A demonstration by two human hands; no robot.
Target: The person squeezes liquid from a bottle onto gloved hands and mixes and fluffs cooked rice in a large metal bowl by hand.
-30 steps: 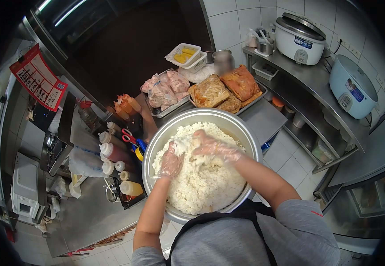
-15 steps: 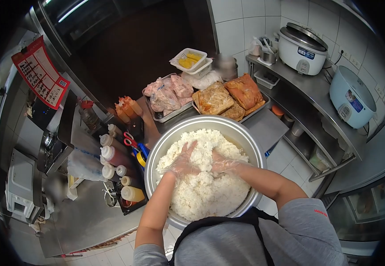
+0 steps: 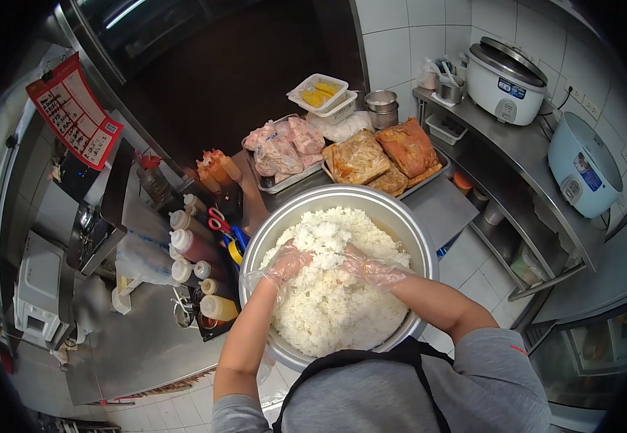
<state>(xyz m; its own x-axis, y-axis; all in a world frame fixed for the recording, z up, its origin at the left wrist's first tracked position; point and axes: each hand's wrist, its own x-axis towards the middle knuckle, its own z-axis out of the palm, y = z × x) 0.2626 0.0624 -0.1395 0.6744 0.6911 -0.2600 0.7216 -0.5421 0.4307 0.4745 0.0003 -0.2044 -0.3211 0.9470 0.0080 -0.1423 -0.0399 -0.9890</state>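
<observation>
A wide metal pot holds a big heap of cooked white rice. My left hand, in a clear plastic glove, is sunk into the left part of the heap, its fingers curled against the rice. Opposite it, my right hand, gloved the same way, grips rice from the right. A clump is gathered between the two hands, and grains hide most of the fingertips.
Behind the pot stand trays of raw meat and browned slabs. Squeeze bottles and red-handled scissors are close on the left. Rice cookers occupy the right shelf.
My left hand has drawn back slightly and its fingers, spread over the rice before, are now more curled. Rice between the hands is pushed up. The whole view has shifted a little.
</observation>
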